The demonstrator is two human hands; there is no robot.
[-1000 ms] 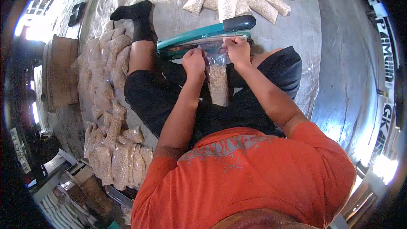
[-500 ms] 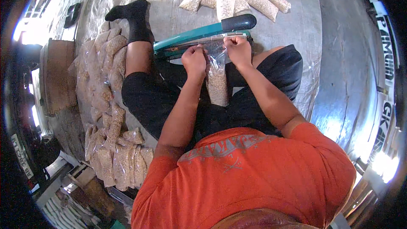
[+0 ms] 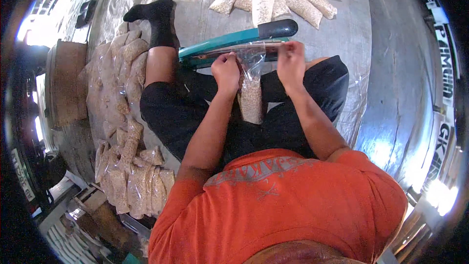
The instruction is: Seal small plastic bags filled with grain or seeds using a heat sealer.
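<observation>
Clear bag was pinched by left hand and right hand at sealer; next likely called for aligning its mouth.

The person wears an orange shirt, black trousers and a black sock, the sealer is teal with a black handle, and the clear bag holds pale beige grains.

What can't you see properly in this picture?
- Head view: what fills the clear bag is too small to tell.
- The bag's top edge is hidden by the left hand and right hand.
- The teal sealer base is hidden behind bag and hands.
</observation>
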